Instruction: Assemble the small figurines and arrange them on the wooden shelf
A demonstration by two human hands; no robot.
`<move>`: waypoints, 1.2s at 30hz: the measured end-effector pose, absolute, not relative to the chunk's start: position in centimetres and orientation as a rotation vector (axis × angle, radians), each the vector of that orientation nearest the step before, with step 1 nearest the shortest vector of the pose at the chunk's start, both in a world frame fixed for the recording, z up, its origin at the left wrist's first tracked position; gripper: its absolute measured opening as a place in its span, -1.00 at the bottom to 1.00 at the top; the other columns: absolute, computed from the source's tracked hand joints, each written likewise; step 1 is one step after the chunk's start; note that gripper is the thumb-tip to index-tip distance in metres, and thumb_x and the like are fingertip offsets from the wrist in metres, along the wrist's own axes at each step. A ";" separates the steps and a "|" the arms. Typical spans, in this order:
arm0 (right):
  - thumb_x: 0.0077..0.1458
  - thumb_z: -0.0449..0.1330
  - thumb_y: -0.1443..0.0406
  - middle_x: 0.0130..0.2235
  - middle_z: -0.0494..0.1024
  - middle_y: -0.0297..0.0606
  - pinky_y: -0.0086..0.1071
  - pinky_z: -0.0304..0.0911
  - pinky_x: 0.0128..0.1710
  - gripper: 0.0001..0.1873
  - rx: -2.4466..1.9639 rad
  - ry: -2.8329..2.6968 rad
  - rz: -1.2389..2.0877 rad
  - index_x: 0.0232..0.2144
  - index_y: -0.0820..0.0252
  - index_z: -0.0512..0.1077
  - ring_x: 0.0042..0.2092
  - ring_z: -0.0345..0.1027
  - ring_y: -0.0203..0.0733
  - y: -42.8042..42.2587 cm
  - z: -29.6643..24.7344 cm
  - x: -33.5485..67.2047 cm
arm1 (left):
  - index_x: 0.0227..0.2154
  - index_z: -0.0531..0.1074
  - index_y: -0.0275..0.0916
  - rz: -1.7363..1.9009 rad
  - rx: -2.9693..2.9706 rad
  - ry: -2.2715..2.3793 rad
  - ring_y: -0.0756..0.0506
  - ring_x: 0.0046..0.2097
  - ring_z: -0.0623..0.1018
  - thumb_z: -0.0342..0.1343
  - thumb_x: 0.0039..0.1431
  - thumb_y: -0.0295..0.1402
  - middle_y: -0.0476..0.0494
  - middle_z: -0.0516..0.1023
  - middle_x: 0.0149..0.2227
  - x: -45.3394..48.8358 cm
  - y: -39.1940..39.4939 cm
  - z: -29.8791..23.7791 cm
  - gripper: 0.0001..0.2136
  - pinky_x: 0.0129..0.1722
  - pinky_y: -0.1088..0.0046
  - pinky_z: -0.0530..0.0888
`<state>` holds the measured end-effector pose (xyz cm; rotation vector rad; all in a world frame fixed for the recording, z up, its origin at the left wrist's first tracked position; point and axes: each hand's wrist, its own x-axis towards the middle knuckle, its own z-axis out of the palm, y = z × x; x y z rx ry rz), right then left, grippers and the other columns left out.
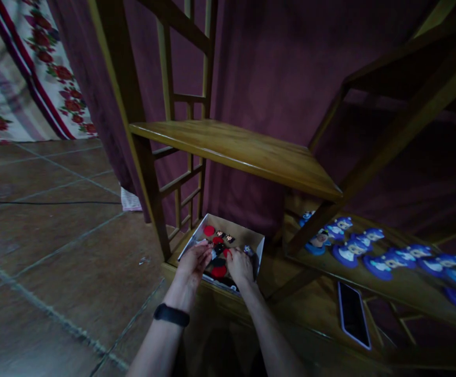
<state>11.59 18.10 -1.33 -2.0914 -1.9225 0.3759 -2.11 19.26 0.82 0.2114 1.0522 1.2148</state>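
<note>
A shallow white cardboard box (255,243) stands on the bottom shelf, holding several small red and black figurines. Both my hands reach into it. My left hand (195,261) is closed at the left side, its fingertips by a small figurine with a black top (219,248); what they grip is too small and dark to make out. Fingers curled, my right hand (240,266) is at the middle right, its fingertips at a small red piece (226,252). Nearby in the box lie a red round piece (209,230) and another red base (219,272).
Above the box juts a wooden shelf board (228,141). To the right, several blue-and-white figurines (349,251) stand on a higher shelf. Below them lies a phone (353,314). A wooden post (145,173) rises left of the box; a cable (47,202) crosses the tiled floor.
</note>
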 end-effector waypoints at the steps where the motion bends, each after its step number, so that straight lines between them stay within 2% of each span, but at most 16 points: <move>1: 0.19 -0.16 0.27 -0.16 0.48 -0.13 -0.34 0.18 -0.14 -0.64 -2.037 -1.867 0.389 -0.18 0.15 0.42 -0.15 0.36 -0.16 18.0 -0.7 11.3 | -0.34 0.39 -0.31 1.196 0.214 1.091 0.05 -0.50 0.48 0.10 -0.02 -0.57 -0.06 0.48 -0.48 -1.6 19.1 0.7 -0.86 -0.52 0.59 0.39; 5: 0.16 -0.08 0.23 -0.08 0.45 -0.22 -0.38 0.16 -0.06 -0.67 -1.580 -1.877 0.519 -0.10 0.08 0.37 -0.07 0.32 -0.20 17.2 1.3 9.4 | -0.45 0.36 -0.30 1.160 0.144 1.046 0.04 -0.57 0.41 0.06 0.05 -0.40 -0.01 0.41 -0.59 -0.2 18.8 0.6 -0.93 -0.56 0.55 0.38; 8: 0.16 -0.08 0.24 -0.09 0.46 -0.25 -0.41 0.17 -0.05 -0.68 -1.386 -1.903 0.659 -0.11 0.10 0.38 -0.07 0.31 -0.24 17.5 1.2 9.4 | -0.47 0.35 -0.31 1.225 0.067 0.904 0.02 -0.52 0.46 -0.06 0.12 -0.46 -0.07 0.42 -0.56 -0.3 19.1 0.9 -0.87 -0.49 0.51 0.45; 11: 0.18 -0.16 0.32 -0.06 0.43 -0.25 -0.39 0.13 -0.01 -0.64 -1.649 -1.747 0.531 -0.11 0.11 0.37 -0.02 0.27 -0.26 19.0 -0.1 11.8 | -0.41 0.36 -0.33 1.285 0.056 0.859 -0.01 -0.44 0.51 -0.07 0.08 -0.58 -0.14 0.47 -0.49 -0.8 19.4 1.0 -0.88 -0.45 0.50 0.49; 17: 0.04 0.00 0.40 -0.06 0.39 0.03 -0.29 0.13 -0.06 -0.65 -2.358 -1.799 0.345 -0.09 0.26 0.36 0.01 0.26 -0.04 21.4 -3.7 15.3 | -0.29 0.33 -0.32 1.240 0.124 0.900 -0.02 -0.39 0.54 -0.11 -0.02 -0.73 -0.16 0.48 -0.41 -1.7 19.3 0.5 -0.72 -0.38 0.39 0.53; 20: 0.02 0.01 0.42 -0.05 0.36 0.08 -0.25 0.15 -0.09 -0.65 -2.471 -1.776 0.260 -0.11 0.26 0.36 -0.01 0.26 0.00 21.8 -4.3 14.9 | -0.25 0.32 -0.30 1.217 0.145 0.866 0.00 -0.36 0.54 -0.16 -0.10 -0.79 -0.16 0.49 -0.34 -1.8 19.2 0.7 -0.61 -0.32 0.34 0.53; 23: -0.01 0.01 0.47 0.00 0.33 0.06 -0.25 0.14 -0.05 -0.64 -2.416 -1.750 0.282 -0.12 0.25 0.36 0.05 0.21 -0.01 21.9 -3.9 14.9 | -0.23 0.32 -0.31 1.182 0.152 0.820 -0.02 -0.32 0.55 -0.16 -0.12 -0.80 -0.20 0.49 -0.30 -1.8 19.1 1.2 -0.58 -0.33 0.36 0.53; 26: 0.01 -0.01 0.44 0.04 0.32 -0.03 -0.25 0.12 0.03 -0.63 -2.162 -1.581 0.471 -0.11 0.19 0.35 0.10 0.17 -0.06 21.5 -3.0 15.5 | -0.28 0.37 -0.36 1.180 0.112 0.788 0.00 -0.41 0.52 -0.12 -0.05 -0.74 -0.21 0.47 -0.39 -1.8 19.2 1.6 -0.69 -0.47 0.53 0.50; 30: -0.01 0.05 0.31 -0.13 0.48 -0.22 -0.26 0.29 -0.10 -0.62 -1.547 -1.074 1.103 -0.08 0.11 0.30 -0.08 0.37 -0.17 18.8 -1.6 15.8 | -0.36 0.40 -0.43 1.098 0.000 0.658 0.10 -0.57 0.39 -0.05 0.08 -0.56 -0.22 0.44 -0.46 -1.8 19.1 1.9 -0.87 -0.69 0.70 0.33; 33: -0.12 0.18 0.32 -0.23 0.53 -0.29 -0.35 0.32 -0.10 -0.70 -1.103 -0.706 1.476 -0.23 0.18 0.39 -0.12 0.41 -0.23 15.7 -0.5 15.7 | -0.38 0.40 -0.45 1.027 -0.035 0.553 0.13 -0.60 0.34 -0.05 0.16 -0.42 -0.26 0.44 -0.43 -1.4 18.7 2.0 -0.81 -0.73 0.70 0.27; 36: -0.15 0.23 0.36 -0.27 0.55 -0.35 -0.43 0.33 -0.06 -0.82 -0.933 -0.488 1.581 -0.37 0.18 0.43 -0.11 0.40 -0.28 13.1 0.5 15.7 | -0.39 0.40 -0.43 1.026 0.002 0.523 0.17 -0.61 0.29 -0.04 0.15 -0.46 -0.22 0.43 -0.44 -0.7 18.2 2.0 -0.85 -0.74 0.73 0.22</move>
